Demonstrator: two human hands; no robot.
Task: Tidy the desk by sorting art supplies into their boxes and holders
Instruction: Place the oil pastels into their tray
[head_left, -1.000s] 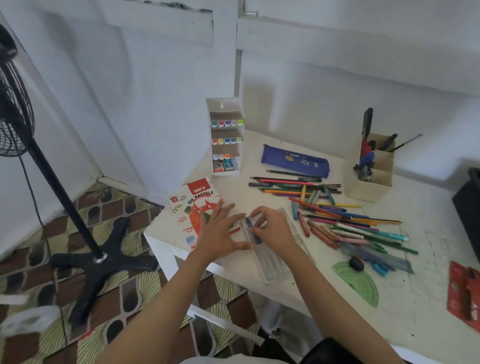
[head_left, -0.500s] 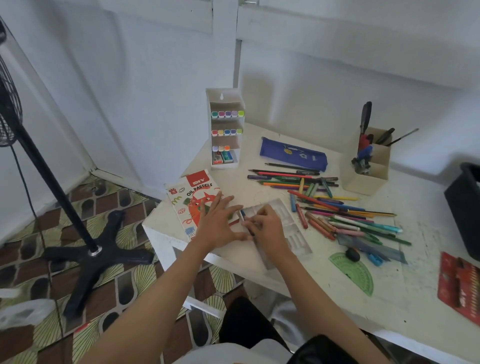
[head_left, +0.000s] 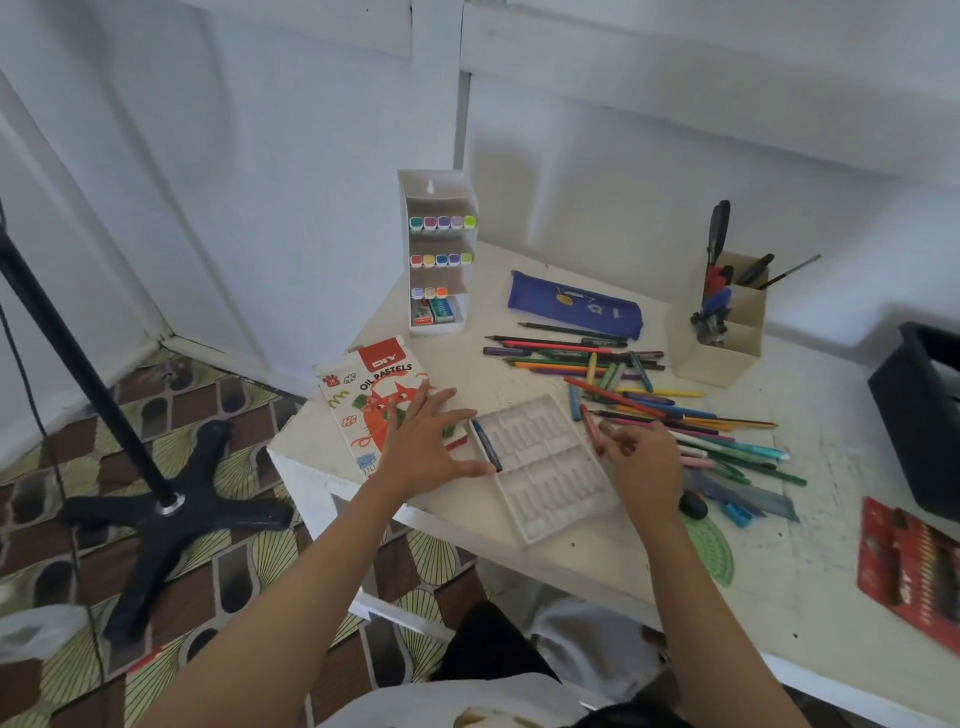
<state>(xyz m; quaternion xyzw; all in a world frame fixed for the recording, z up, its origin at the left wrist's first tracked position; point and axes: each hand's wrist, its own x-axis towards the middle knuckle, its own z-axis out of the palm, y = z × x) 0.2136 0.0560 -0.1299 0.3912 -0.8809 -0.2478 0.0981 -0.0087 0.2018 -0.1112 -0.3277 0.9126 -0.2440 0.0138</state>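
A clear plastic pastel tray (head_left: 545, 470) lies on the white desk (head_left: 597, 551) near its front edge. A dark blue pastel (head_left: 487, 445) sits in the tray's leftmost slot. My left hand (head_left: 426, 441) is spread flat, thumb against the tray's left edge, fingers over the Oil Pastels box (head_left: 358, 395). At the tray's right edge my right hand (head_left: 644, 462) pinches the lower end of a red pastel (head_left: 589, 423). Just behind it lies a loose pile of coloured pencils, pens and pastels (head_left: 649, 400).
A white marker rack (head_left: 439, 249) stands at the back left, with a blue pouch (head_left: 574, 306) and a cardboard pen holder (head_left: 722, 338) to its right. Green protractor (head_left: 709, 551), ruler (head_left: 748, 493), black eraser (head_left: 693, 505), red pencil pack (head_left: 909, 566) and black bin (head_left: 919, 415) lie right.
My right hand left the dark blue pastel in the tray's left slot and moved right to the red pastel. My left hand stayed at the tray's left edge.
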